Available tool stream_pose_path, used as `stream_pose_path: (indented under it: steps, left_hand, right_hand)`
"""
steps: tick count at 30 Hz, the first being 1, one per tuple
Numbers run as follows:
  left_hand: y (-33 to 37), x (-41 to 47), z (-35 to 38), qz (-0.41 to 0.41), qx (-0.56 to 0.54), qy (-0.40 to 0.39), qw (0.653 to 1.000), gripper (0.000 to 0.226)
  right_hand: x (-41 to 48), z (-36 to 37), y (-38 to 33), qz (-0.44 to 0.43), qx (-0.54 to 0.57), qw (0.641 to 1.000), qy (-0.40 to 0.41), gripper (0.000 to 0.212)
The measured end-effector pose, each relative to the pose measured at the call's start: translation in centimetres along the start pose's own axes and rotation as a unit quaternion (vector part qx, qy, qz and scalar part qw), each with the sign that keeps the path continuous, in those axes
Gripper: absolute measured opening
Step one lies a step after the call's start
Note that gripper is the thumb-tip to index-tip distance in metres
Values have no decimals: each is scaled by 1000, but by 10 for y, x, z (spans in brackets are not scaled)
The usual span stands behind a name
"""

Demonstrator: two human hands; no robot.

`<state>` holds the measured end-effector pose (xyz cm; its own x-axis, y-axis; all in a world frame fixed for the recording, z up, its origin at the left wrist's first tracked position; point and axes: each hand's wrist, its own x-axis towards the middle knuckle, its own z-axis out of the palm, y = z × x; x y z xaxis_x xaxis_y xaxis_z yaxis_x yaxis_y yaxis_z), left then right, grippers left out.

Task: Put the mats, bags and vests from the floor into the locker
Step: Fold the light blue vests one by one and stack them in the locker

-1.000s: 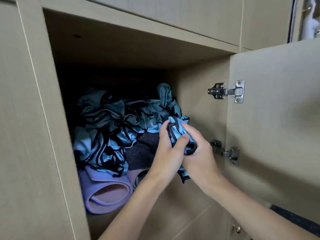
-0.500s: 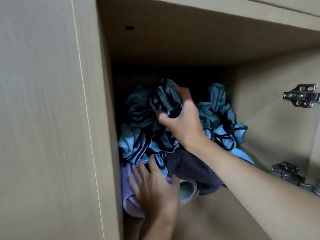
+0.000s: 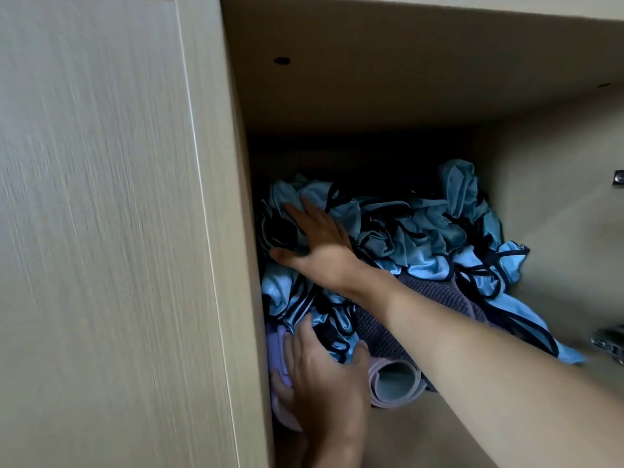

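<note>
A heap of blue vests with black trim (image 3: 412, 234) fills the open locker compartment (image 3: 371, 96), lying over rolled mats. A purple rolled mat (image 3: 278, 352) sits at the bottom left, and a second roll (image 3: 395, 380) shows its end beside a dark grey textured mat (image 3: 381, 332). My right hand (image 3: 317, 241) reaches in from the right and presses flat on the left top of the vest heap, fingers spread. My left hand (image 3: 324, 376) presses against the purple mat's end and the low edge of the vests, fingers straight.
The locker's left side panel (image 3: 243, 265) stands close beside both hands. A closed beige door (image 3: 101, 231) fills the left. Metal hinges (image 3: 611, 344) stick out at the right edge. The compartment floor (image 3: 439, 427) is bare in front of the mats.
My right hand let go of the bunched vest and moved left, now flat on the heap. My left hand shifted slightly up against the mat and vests. The camera moved closer.
</note>
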<state>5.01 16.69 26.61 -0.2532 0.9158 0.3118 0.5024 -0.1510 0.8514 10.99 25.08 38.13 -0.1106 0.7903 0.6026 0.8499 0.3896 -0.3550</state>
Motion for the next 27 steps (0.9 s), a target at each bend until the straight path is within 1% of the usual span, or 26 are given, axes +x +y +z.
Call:
stream_pose_path:
  steps: [4,9,14,18,22,24,25,27]
  left_hand:
    - [0,-1,-1,7,-3,3,1000,78]
    - [0,-2,0,18,-11,3,1000,77]
    - [1,-5,-2,40,-18,-16,999,75]
    - [3,-16,-11,78,19,-38,996,66]
    - [2,-32,-25,108,70,-76,989,54]
    - [1,-41,-32,131,88,-100,982,52]
    - [-1,-47,-35,146,81,-110,980,50]
    - [-5,-61,-38,188,24,-142,972,45]
  right_hand:
    - [-2,-3,-2,8,-13,1000,-16,82]
    - [-16,-9,1,-2,0,1000,1,83]
    - [-44,-19,5,-12,8,999,37,79]
    - [-90,-31,17,2,4,997,77,62]
    - [-151,-45,31,78,18,991,112,41]
    - [-180,-53,34,94,8,985,143,34]
    - [-195,-55,34,104,5,982,157,31]
    - [-228,-60,30,133,2,977,169,27]
